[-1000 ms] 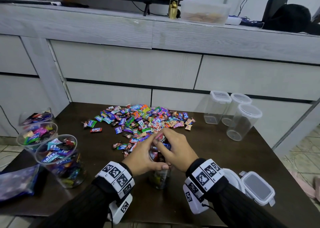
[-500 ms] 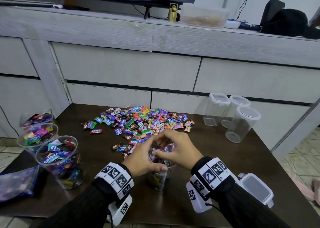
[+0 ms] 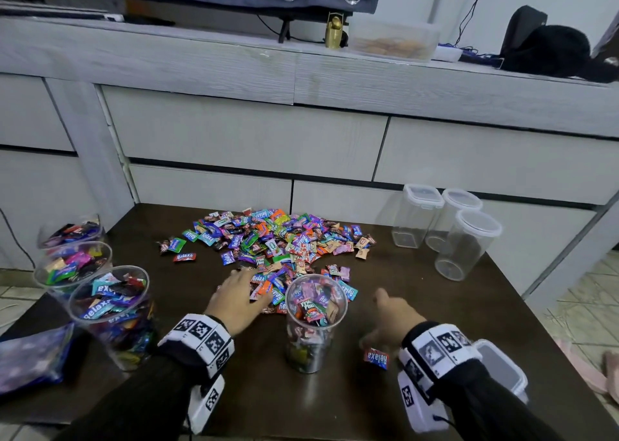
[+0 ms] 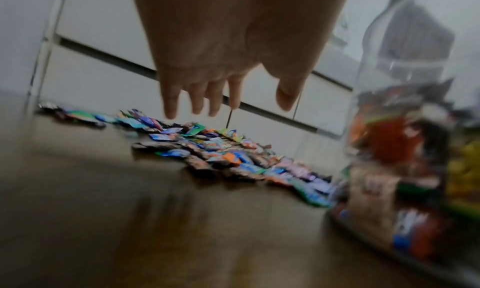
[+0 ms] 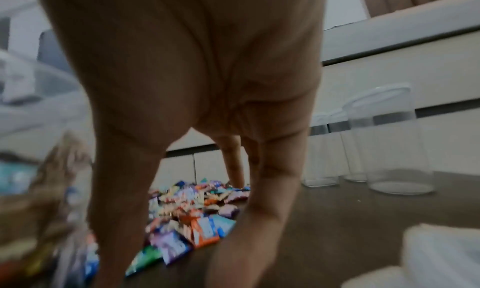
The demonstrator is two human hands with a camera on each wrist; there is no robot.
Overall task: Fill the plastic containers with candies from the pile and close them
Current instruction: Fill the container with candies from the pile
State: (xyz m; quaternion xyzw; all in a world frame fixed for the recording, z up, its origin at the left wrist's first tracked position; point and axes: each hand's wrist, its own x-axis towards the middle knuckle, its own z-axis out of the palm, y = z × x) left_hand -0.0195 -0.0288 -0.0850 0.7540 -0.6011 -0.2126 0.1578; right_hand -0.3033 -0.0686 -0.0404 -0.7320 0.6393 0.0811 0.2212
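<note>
A clear round container [image 3: 316, 326], packed with candies and with no lid on it, stands at the front middle of the dark table [image 3: 435, 306]. The candy pile [image 3: 278, 239] spreads out behind it. My left hand [image 3: 239, 294] reaches over the pile's near edge left of the container, its fingers [image 4: 197, 99] straight and spread, holding nothing. To the container's right, my right hand [image 3: 378, 321] is open, with its fingers [image 5: 270, 189] pointing down at the table. A red Relaxa candy [image 3: 375, 358] lies just below that hand. White lids [image 3: 502, 370] lie behind my right wrist.
Three lidless containers full of candies [image 3: 110, 313] stand at the table's left edge, with a plastic bag [image 3: 30, 357] in front of them. Three empty lidded containers [image 3: 467, 244] stand at the back right. Grey drawers [image 3: 234, 132] rise behind the table.
Both hands have come away from the container's mouth. The left went forward to the pile. The right swung out to the right and down, and a red candy now lies by it.
</note>
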